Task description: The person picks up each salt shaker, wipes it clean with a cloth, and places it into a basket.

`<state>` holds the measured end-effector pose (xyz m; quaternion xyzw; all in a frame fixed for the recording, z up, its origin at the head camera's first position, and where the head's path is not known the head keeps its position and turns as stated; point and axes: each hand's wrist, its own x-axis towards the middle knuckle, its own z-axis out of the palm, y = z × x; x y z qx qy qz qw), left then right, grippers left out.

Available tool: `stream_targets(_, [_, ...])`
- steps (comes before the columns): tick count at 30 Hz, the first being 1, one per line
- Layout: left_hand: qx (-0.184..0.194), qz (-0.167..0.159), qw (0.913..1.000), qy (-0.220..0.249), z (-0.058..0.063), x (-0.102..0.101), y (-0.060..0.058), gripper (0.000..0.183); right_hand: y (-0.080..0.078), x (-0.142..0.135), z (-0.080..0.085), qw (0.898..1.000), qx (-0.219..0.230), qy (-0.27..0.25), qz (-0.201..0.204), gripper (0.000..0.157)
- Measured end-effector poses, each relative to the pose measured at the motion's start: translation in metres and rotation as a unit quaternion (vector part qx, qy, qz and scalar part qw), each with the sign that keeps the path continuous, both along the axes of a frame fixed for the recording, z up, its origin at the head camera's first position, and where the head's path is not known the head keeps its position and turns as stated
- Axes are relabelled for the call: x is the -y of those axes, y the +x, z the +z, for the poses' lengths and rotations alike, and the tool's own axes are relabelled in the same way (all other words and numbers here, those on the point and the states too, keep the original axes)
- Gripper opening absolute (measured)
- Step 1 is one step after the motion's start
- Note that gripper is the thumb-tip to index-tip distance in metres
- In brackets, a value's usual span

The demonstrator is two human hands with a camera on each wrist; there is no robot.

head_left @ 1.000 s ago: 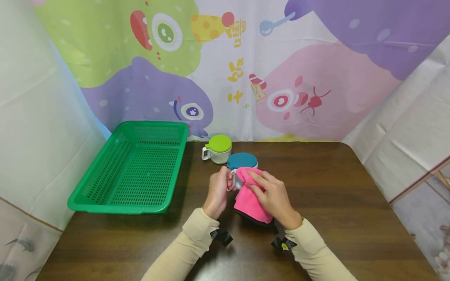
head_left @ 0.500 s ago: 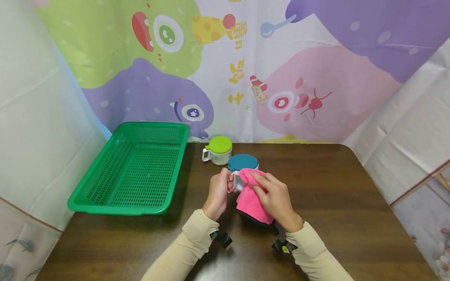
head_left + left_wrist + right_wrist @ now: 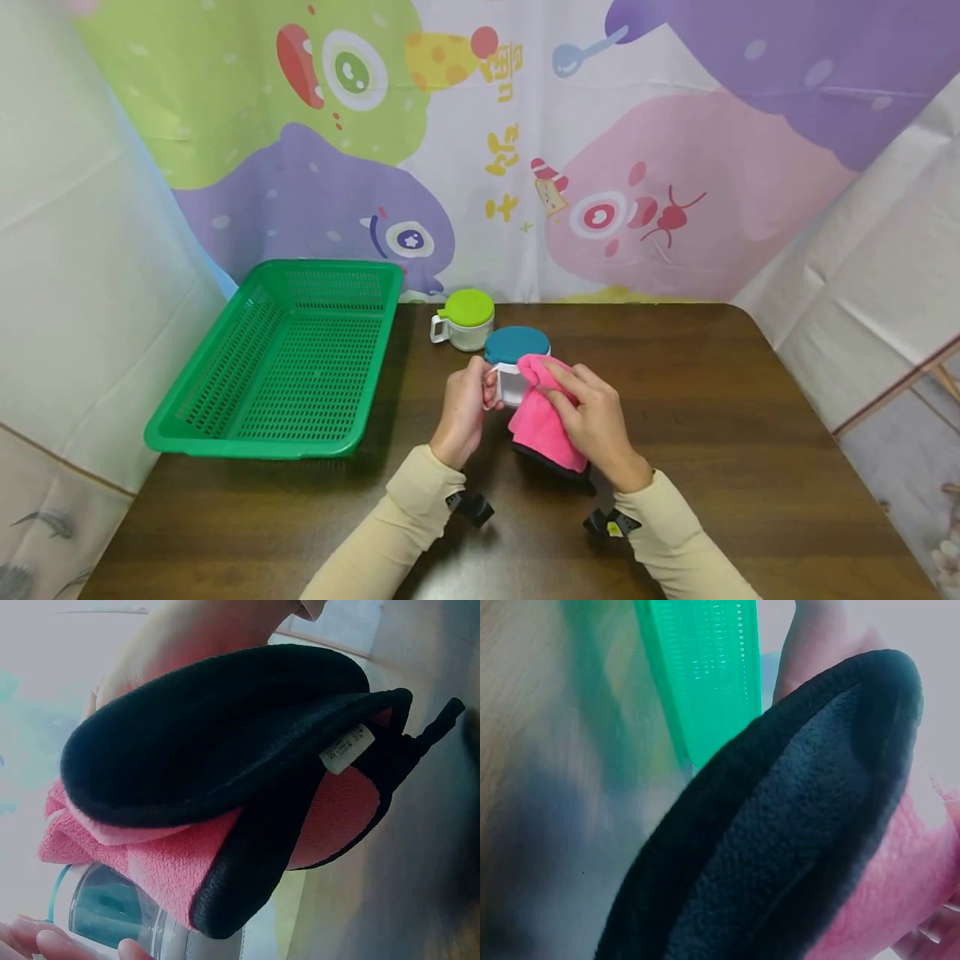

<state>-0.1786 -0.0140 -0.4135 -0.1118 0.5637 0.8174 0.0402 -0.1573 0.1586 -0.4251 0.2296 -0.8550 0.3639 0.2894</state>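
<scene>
In the head view my left hand [image 3: 461, 410] grips the white handle of a small clear jar [image 3: 513, 387] with a blue lid [image 3: 517, 343]. Bunched against the jar's right side is a pink cloth [image 3: 542, 427] with black edging, which my right hand [image 3: 600, 421] pinches between thumb and fingers. Part of the jar is hidden behind it. The left wrist view shows the cloth's black underside [image 3: 202, 742], a small white tag [image 3: 347, 748] and the jar's clear wall [image 3: 109, 904] below. In the right wrist view the black-edged cloth [image 3: 780, 825] covers most of the work.
Behind the blue-lidded jar stands a similar jar with a green lid [image 3: 470, 308] and white handle. A green slotted plastic basket [image 3: 365, 392] sits at the left of the brown wooden table [image 3: 705, 400]. A cartoon-printed curtain [image 3: 487, 250] hangs along the back edge.
My right hand and the pink cloth have shifted slightly to the right, showing more of the jar's front. My left hand keeps its grip on the handle, nearly unmoved.
</scene>
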Motion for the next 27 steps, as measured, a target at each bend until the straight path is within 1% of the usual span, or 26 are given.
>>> stream_targets(5, [-0.002, -0.002, 1.0, 0.004, -0.001, 0.001, 0.0, 0.023, 0.001, -0.001, 0.001, 1.0, 0.01, -0.01, 0.0, 0.042])
stream_targets(12, [-0.003, -0.004, 1.0, 0.001, 0.0, 0.003, 0.0, 0.025, 0.001, -0.002, 0.005, 0.999, 0.042, -0.034, 0.004, 0.043])
stream_targets(19, [-0.001, -0.013, 0.9999, -0.004, 0.0, 0.006, 0.001, 0.027, -0.002, -0.006, 0.004, 0.996, 0.049, -0.067, 0.02, 0.041])
stream_targets(27, [-0.009, -0.027, 0.9996, -0.007, 0.0, 0.011, 0.001, 0.026, -0.007, -0.01, 0.006, 0.992, 0.084, -0.095, 0.025, 0.036])
